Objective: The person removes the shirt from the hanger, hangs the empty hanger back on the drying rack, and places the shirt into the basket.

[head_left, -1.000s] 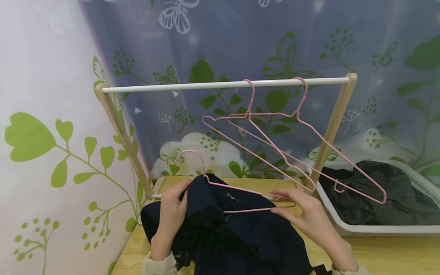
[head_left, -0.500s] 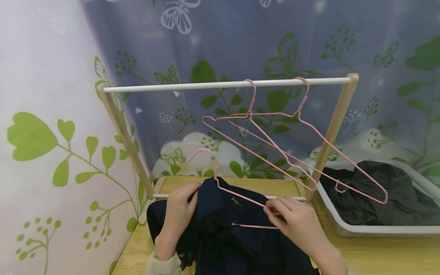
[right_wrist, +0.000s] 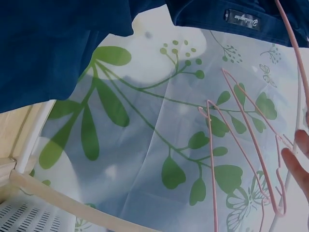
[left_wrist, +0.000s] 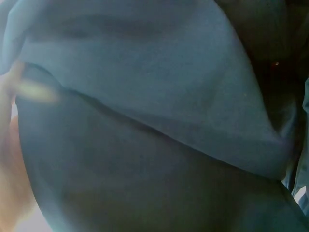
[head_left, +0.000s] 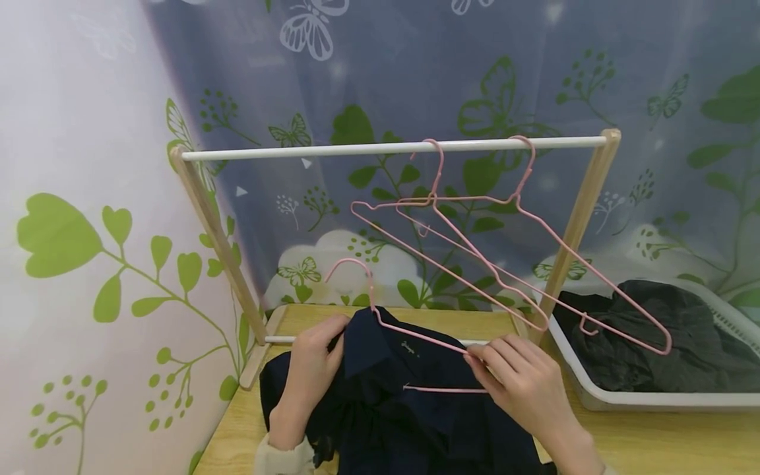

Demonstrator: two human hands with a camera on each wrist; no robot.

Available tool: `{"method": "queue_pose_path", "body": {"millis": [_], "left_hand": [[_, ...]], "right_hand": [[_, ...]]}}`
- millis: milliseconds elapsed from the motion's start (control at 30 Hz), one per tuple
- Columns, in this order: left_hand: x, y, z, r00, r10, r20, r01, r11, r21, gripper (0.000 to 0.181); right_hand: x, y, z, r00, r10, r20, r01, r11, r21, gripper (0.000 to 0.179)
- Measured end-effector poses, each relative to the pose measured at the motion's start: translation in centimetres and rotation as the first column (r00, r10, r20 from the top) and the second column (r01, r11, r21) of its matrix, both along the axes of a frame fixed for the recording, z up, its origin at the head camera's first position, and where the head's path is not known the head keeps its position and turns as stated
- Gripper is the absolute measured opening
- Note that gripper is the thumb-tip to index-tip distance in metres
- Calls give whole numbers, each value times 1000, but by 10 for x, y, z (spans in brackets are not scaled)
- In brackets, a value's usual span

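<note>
A navy collared shirt [head_left: 415,435] lies bunched in front of the rack, with a small label inside its neck. A pink wire hanger [head_left: 415,335] is partly inside the neck; its hook [head_left: 350,261] sticks up by the collar and its left arm is hidden in the cloth. My left hand [head_left: 315,369] grips the shirt at the left of the collar. Thumb and fingers of my right hand [head_left: 522,376] pinch the hanger's right arm. Navy cloth [left_wrist: 154,96] fills the left wrist view. Fingertips [right_wrist: 299,159] show at the right wrist view's edge.
Behind the shirt stands a small wooden rack with a white rail [head_left: 356,150]. Two pink hangers [head_left: 457,237] [head_left: 570,247] hang bare from its right half. At the right, a white basket [head_left: 671,399] holds dark clothing [head_left: 659,343] on the wooden table [head_left: 653,442].
The hanger has shifted right and its lower bar has dropped. My right hand has moved slightly down and turned in, covering the hanger's right end. My left hand shifted right with the collar.
</note>
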State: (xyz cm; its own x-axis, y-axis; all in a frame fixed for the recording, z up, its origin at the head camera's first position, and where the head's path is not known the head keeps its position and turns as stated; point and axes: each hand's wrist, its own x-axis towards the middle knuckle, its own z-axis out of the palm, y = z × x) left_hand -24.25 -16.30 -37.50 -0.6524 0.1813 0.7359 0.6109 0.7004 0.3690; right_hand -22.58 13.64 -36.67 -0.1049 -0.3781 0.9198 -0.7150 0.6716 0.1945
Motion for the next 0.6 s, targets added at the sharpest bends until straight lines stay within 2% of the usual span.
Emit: {"method": "queue_pose_path", "body": {"millis": [167,367,600], "left_hand": [[0,1,-1,1000,-31,5,30,1000,2,11],[1,-4,-2,999,-32,29,32,999,5,9],[-2,-13,-3,996,-75,43,72,995,67,10]], "right_hand": [[-1,8,6,1000,6,-2,-6,999,-48,29],[-2,34,16,999,-26,20,29,993,-114,33],[8,63,32,998,-55,33,61,978,-200,38]]}}
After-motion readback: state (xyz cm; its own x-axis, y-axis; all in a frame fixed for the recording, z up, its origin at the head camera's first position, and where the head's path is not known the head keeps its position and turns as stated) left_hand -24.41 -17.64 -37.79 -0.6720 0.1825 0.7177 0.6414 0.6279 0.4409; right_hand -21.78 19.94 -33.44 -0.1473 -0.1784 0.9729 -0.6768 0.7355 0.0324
